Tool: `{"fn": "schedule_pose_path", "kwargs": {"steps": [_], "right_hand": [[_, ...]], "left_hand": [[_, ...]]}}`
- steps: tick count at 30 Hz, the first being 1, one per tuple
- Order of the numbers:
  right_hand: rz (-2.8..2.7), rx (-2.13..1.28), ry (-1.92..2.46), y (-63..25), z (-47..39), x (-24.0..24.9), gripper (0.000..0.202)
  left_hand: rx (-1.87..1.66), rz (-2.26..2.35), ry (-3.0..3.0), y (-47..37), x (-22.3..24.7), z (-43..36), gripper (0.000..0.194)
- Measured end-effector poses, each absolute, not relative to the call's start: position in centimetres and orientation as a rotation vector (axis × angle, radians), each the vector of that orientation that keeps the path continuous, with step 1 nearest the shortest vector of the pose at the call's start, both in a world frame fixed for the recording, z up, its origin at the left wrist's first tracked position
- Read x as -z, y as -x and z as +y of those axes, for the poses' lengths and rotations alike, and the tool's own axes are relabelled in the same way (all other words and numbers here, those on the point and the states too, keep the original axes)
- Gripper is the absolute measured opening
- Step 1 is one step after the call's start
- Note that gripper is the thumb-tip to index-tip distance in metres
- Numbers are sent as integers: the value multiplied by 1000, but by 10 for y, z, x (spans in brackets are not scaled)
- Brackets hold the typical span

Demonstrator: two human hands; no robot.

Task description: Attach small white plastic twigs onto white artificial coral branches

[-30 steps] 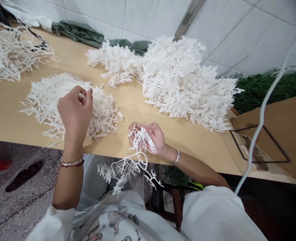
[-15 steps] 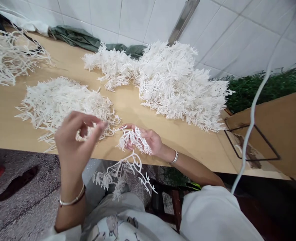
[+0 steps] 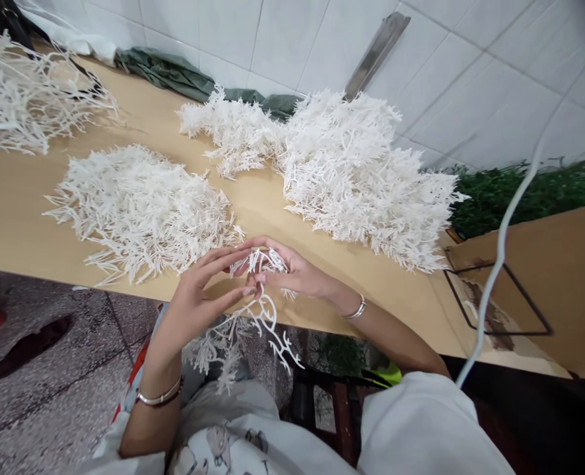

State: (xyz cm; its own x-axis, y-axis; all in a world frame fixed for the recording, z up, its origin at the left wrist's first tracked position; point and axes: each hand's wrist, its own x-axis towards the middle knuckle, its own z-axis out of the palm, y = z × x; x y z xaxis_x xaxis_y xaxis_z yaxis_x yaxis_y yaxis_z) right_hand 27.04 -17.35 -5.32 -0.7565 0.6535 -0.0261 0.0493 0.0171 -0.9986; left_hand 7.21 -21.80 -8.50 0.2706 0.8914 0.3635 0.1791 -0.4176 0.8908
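My right hand [image 3: 297, 270] grips a white plastic branch [image 3: 253, 323] whose twigs hang down below the table edge toward my lap. My left hand [image 3: 198, 300] meets it from the left, its fingertips pinching the same branch just below the right hand's fingers. Both hands hover over the near edge of the wooden table [image 3: 15, 224]. A flat pile of small white sprigs [image 3: 138, 208] lies just left of my hands.
A big heap of white branches [image 3: 352, 171] fills the table's back right, with a smaller heap [image 3: 233, 128] beside it and another [image 3: 20, 99] at the far left. Green cloth [image 3: 173, 69] lies along the tiled wall. Green foliage [image 3: 520, 188] sits behind a cardboard box [image 3: 550, 277]. A white cable [image 3: 500, 237] hangs at right.
My left hand left the flat pile of sprigs, swung right and down, and now touches the branch held by my right hand. The right hand stayed put.
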Motion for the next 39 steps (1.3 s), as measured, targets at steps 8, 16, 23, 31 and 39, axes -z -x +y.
{"fn": "schedule_pose_path", "kwargs": {"steps": [8,16,23,31,39], "right_hand": [[-2233,-1447,728,-268,-167,25,27],[-2482,-655,842,-272,-166,31,16],[-2405,-191,1050,-273,-169,73,22],[-2358,-234,938,-276,-187,82,18],[-1763,-1201,823,-258,-191,83,23]], "left_hand": [[-1392,1155,-1724,-91,79,-231,31],[-1454,1150,-1245,-102,83,-231,13],[-1460,1035,-925,-102,89,-229,20],[-1600,1097,-949,-118,89,-238,16],[-1563,1094,-1024,-118,96,-235,21]]}}
